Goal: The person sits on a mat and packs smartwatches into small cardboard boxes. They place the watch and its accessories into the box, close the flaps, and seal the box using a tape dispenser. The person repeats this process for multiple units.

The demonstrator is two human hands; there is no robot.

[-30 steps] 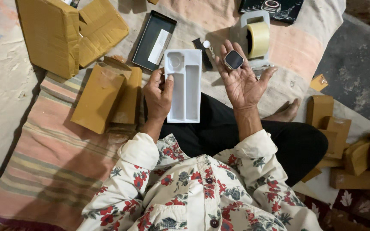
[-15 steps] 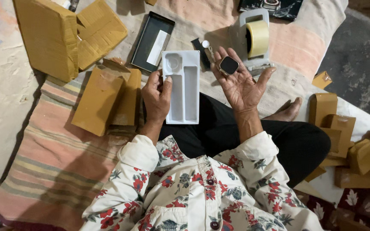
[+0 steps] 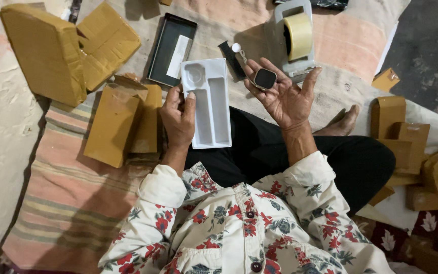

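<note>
1. The lower end of the white moulded tray [image 3: 206, 104] is partly covered by the left hand [image 3: 178, 119], and the tape dispenser [image 3: 296, 38] is cut off at the top edge.
2. The tray is gripped along its 9 o'clock edge, thumb on top, fingers curled beneath and hidden.
3. The right hand [image 3: 285, 96] is held palm up and spread open; a small dark square watch body [image 3: 265, 78] rests on its fingertips, at 2 o'clock from the tray.
4. A dark box lid [image 3: 172, 48] lies at 11 o'clock, brown cardboard boxes [image 3: 112, 124] at 9 o'clock.
</note>
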